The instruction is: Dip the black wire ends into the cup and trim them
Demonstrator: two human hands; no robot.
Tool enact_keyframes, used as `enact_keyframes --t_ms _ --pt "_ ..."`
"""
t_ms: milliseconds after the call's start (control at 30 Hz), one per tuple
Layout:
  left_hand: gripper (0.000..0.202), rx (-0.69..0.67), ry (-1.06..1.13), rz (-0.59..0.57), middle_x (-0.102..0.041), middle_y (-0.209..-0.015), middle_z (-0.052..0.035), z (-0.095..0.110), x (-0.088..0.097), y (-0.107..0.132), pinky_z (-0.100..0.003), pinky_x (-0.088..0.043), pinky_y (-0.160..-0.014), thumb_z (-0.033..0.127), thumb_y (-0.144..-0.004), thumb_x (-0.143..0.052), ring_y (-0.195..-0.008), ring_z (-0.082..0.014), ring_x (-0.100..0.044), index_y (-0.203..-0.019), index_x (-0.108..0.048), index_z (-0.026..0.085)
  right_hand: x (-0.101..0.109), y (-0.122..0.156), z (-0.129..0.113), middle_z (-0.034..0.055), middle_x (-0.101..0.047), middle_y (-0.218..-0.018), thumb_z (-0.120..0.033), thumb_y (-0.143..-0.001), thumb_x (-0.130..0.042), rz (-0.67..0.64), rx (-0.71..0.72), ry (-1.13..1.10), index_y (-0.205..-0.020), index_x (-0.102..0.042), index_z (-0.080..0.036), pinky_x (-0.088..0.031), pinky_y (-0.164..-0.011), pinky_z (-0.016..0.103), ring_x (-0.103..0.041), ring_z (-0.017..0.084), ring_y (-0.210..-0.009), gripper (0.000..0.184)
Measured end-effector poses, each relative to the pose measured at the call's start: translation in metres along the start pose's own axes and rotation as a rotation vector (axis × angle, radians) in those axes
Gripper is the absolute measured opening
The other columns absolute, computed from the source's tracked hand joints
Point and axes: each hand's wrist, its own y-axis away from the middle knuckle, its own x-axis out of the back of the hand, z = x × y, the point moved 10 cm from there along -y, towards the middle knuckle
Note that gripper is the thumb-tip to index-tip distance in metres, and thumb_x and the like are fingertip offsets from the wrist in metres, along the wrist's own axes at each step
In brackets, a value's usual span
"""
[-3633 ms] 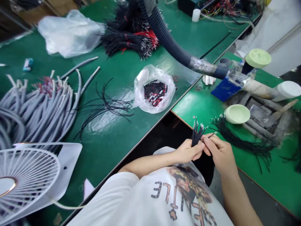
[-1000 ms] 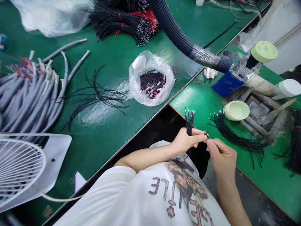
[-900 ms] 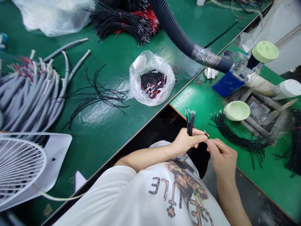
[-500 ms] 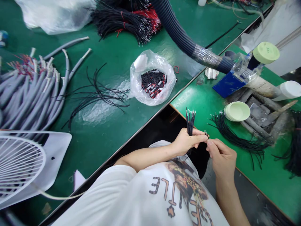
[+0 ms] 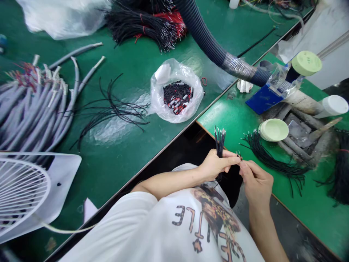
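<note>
Here, from where I stand, a person in a printed white shirt works with both hands over the gap between two green tables. The left hand (image 5: pixel 214 164) is curled round a bundle of black wires (image 5: pixel 220 142), gripped upright, silvery tips up, probably to keep the ends level and in sight. Its thumb and forefinger reach sideways to meet the right hand (image 5: pixel 256 180), whose fingertips are pinched on a few loose wire ends (image 5: pixel 239 156); which hand bears them I cannot tell. Meeting there likely steadies such thin pieces. On the brighter table, a pile of black wires (image 5: pixel 275 158) lies beside a pale green bowl (image 5: pixel 275 130), apparently kept within reach of the right hand. A clear plastic bag (image 5: pixel 157 96), its mouth spread wide, perhaps for easy access, sits on the darker table holding small black, red and grey pieces. Counting: two hands, one held bundle, two or three loose tips showing, one bag, one blue scoop (image 5: pixel 264 99), one ribbed hose (image 5: pixel 207 43), one white fan (image 5: pixel 21 193) at the left. The grey cables (image 5: pixel 35 116) are too crowded to count.
</note>
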Motion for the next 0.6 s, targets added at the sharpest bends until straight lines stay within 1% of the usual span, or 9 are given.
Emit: enact_keyframes --t_ms 100,267,333,467,533,600 --pt "0.030 0.011 0.016 -0.002 -0.053 -0.045 0.0038 -0.003 -0.002 0.000 -0.020 -0.025 -0.045 0.037 -0.063 -0.085 -0.040 -0.0023 -0.038 -0.075 -0.076 0.011 0.004 0.000 -0.003 -0.0031 -0.050 -0.062 -0.024 -0.088 -0.063 0.033 0.037 0.002 -0.072 -0.064 -0.017 -0.035 -0.053 0.024 -0.046 0.009 -0.056 0.018" --pt "0.036 0.047 0.042 0.023 -0.061 -0.057 0.0001 -0.017 -0.005 -0.002 -0.021 -0.022 -0.041 0.040 -0.062 -0.085 -0.040 -0.0024 -0.040 -0.080 -0.075 0.010 0.015 0.001 -0.008 -0.0024 -0.057 -0.067 -0.023 -0.088 -0.064 0.072 0.064 0.062 -0.078 -0.069 -0.018 -0.039 -0.057 0.023 -0.049 0.010 -0.060 0.012" --pt "0.038 0.063 0.053 0.013 -0.059 -0.053 0.0010 -0.022 -0.010 -0.001 -0.021 -0.022 -0.041 0.041 -0.063 -0.084 -0.040 -0.0027 -0.039 -0.082 -0.075 0.009 0.021 0.001 -0.011 -0.0022 -0.060 -0.069 -0.022 -0.087 -0.064 0.088 0.083 0.096 -0.079 -0.070 -0.018 -0.039 -0.058 0.023 -0.051 0.010 -0.061 0.011" --pt "0.041 0.116 0.087 -0.015 -0.049 -0.043 0.0045 -0.027 -0.022 -0.001 -0.020 -0.018 -0.041 0.044 -0.064 -0.083 -0.038 -0.0030 -0.036 -0.083 -0.074 0.009 0.031 0.001 -0.015 -0.0021 -0.063 -0.071 -0.023 -0.087 -0.065 0.104 0.097 0.157 -0.079 -0.071 -0.019 -0.041 -0.059 0.023 -0.054 0.010 -0.062 0.010" --pt "0.043 0.146 0.088 -0.041 -0.048 -0.043 0.0047 -0.029 -0.027 -0.001 -0.021 -0.016 -0.041 0.045 -0.063 -0.083 -0.038 -0.0030 -0.036 -0.085 -0.074 0.009 0.038 0.000 -0.017 -0.0017 -0.064 -0.071 -0.024 -0.086 -0.066 0.093 0.084 0.189 -0.079 -0.072 -0.020 -0.042 -0.060 0.023 -0.056 0.011 -0.063 0.010" --pt "0.045 0.169 0.072 -0.058 -0.049 -0.043 0.0045 -0.031 -0.028 -0.003 -0.021 -0.016 -0.041 0.045 -0.063 -0.083 -0.038 -0.0034 -0.037 -0.089 -0.075 0.009 0.049 -0.005 -0.020 -0.0006 -0.067 -0.074 -0.026 -0.086 -0.066 0.070 0.064 0.245 -0.079 -0.073 -0.020 -0.044 -0.062 0.023 -0.059 0.012 -0.066 0.011"
